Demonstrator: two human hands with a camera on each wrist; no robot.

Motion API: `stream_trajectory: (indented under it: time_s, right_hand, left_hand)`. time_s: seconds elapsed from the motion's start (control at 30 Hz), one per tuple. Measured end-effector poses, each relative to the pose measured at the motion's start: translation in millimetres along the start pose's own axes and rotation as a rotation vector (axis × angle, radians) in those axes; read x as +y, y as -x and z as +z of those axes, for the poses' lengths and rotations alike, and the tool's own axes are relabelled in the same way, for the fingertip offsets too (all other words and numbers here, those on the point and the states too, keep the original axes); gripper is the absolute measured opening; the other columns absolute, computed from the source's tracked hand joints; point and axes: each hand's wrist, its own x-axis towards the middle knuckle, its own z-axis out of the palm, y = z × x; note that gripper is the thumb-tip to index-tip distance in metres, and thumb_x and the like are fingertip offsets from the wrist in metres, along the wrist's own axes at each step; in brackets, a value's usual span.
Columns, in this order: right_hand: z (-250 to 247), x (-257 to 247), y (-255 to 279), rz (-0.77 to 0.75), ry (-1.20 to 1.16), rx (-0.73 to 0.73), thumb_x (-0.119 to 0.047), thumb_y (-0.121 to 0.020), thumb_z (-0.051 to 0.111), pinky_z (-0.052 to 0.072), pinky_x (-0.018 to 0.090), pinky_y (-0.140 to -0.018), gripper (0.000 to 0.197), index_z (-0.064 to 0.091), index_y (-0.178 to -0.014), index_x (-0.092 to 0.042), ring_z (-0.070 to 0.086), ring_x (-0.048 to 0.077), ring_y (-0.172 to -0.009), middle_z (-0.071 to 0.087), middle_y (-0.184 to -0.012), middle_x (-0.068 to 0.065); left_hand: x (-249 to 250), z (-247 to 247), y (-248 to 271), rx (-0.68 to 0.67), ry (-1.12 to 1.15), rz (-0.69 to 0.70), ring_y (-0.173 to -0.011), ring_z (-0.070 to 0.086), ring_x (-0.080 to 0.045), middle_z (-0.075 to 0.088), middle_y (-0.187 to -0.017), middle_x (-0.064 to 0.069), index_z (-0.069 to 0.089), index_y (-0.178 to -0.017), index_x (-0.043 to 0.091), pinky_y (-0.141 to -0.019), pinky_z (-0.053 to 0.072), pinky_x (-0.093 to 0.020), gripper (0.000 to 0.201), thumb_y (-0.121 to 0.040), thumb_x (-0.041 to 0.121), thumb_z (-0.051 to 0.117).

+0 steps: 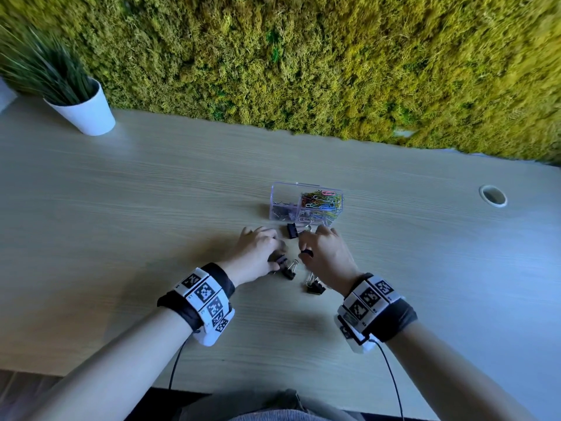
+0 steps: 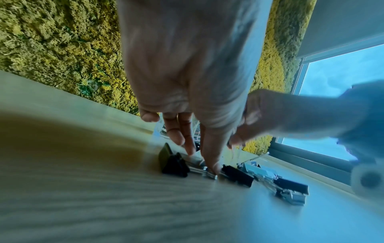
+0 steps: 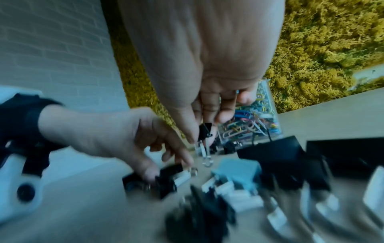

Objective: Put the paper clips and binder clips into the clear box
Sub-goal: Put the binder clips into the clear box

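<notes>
The clear box [image 1: 285,192] stands mid-table, with coloured paper clips [image 1: 321,200] in its right compartment and dark binder clips in its left. My right hand [image 1: 305,252] pinches a small black binder clip [image 3: 204,129] between thumb and fingers, just above the table in front of the box [image 3: 268,92]. My left hand [image 1: 274,259] has thumb and fingers curled on another black binder clip [image 2: 173,162] lying on the table. Loose binder clips lie in front of the box [image 1: 293,230], between the hands [image 1: 290,270] and under my right wrist [image 1: 314,286].
A white pot with a grass plant [image 1: 86,112] stands at the back left. A moss wall [image 1: 303,62] runs along the table's far edge. A round cable hole [image 1: 493,196] sits at the right of the wooden table [image 1: 121,208].
</notes>
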Motion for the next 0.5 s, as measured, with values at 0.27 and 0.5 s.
stream_trajectory:
  time_s: [0.27, 0.5]
  right_hand:
    - [-46, -13, -45, 0.079, -0.473, 0.475, -0.010, -0.073, 0.071, 0.038, 0.024, -0.069, 0.009, 0.066, -0.073, -0.018, 0.050, 0.015, -0.082, 0.060, -0.082, 0.001]
    - [-47, -15, -62, 0.071, -0.437, 0.443, -0.014, -0.073, 0.074, 0.038, 0.029, -0.073, 0.014, 0.071, -0.086, -0.014, 0.048, 0.021, -0.090, 0.065, -0.086, 0.000]
  left_hand:
    - [5, -6, 2, 0.002, 0.022, 0.020, -0.104, 0.049, -0.015, 0.059, -0.106, 0.006, 0.063, -0.098, 0.025, -0.087, 0.030, -0.033, 0.023, -0.076, 0.028, 0.068]
    - [3, -12, 7, 0.054, 0.191, -0.018, -0.070, 0.049, -0.008, 0.056, -0.071, 0.016, 0.054, -0.076, 0.027, -0.086, 0.037, -0.034, 0.018, -0.076, 0.023, 0.072]
